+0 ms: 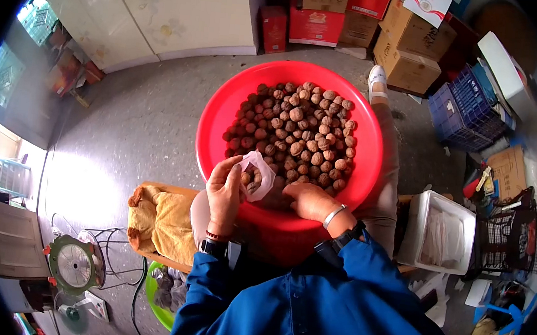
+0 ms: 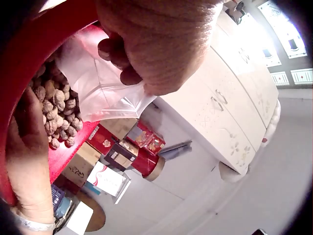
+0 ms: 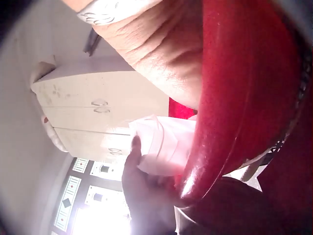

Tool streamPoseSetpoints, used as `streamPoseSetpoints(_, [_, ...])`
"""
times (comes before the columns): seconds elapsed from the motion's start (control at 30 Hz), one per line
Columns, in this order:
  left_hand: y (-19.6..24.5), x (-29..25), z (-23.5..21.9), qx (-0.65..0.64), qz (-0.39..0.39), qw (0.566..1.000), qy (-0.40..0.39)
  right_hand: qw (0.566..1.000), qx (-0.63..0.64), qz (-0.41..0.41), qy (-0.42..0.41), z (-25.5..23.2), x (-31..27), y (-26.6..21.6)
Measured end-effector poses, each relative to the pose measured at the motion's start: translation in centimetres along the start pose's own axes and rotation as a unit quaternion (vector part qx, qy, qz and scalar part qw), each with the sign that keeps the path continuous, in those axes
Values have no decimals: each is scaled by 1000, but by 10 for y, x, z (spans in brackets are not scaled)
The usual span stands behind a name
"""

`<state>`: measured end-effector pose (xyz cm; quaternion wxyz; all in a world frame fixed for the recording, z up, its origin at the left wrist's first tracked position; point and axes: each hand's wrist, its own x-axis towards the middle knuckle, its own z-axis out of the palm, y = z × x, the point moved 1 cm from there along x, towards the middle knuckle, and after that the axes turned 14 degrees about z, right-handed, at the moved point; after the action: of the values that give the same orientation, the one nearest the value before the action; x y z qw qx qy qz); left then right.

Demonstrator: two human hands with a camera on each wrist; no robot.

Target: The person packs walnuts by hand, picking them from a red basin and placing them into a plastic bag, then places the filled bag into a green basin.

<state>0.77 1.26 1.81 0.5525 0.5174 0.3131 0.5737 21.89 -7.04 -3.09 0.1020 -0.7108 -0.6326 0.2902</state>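
A wide red plastic basin point(image 1: 215, 108) stands in front of the person, with a heap of brown walnuts point(image 1: 297, 128) in it. The left hand point(image 1: 223, 189) pinches the rim of a clear plastic bag point(image 2: 98, 93) over the basin's near side. Several walnuts show inside the bag's mouth in the head view. Just right of the bag, the right hand point(image 1: 316, 202) reaches down into the basin at the near edge of the heap. Its fingertips are hidden, and I cannot tell whether they hold a walnut. In the right wrist view the basin wall covers those fingers.
A wooden seat with a yellow cushion point(image 1: 173, 223) is left of the person's legs. White foam box point(image 1: 467, 233) and blue crates point(image 1: 461, 114) stand at the right. Cartons point(image 1: 413, 46) line the back, near a cream cabinet point(image 1: 174, 6). A green basin point(image 1: 152, 291) and fan point(image 1: 75, 264) are lower left.
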Motion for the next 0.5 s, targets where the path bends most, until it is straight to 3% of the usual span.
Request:
streamPoseSetpoints(0.13, [3,0,0,-1,-7,1000,-15,997,-55,21,-57,4,5,-1])
streamPoseSetpoints(0.43, [0,-1,-1,9,-4,1000,-19,999,-31,-8,-3,1,2,-6])
streamPoseSetpoints(0.5, [0,-1,-1,7,-7,1000,-17,999,-16,6,-44,-5,1,-12])
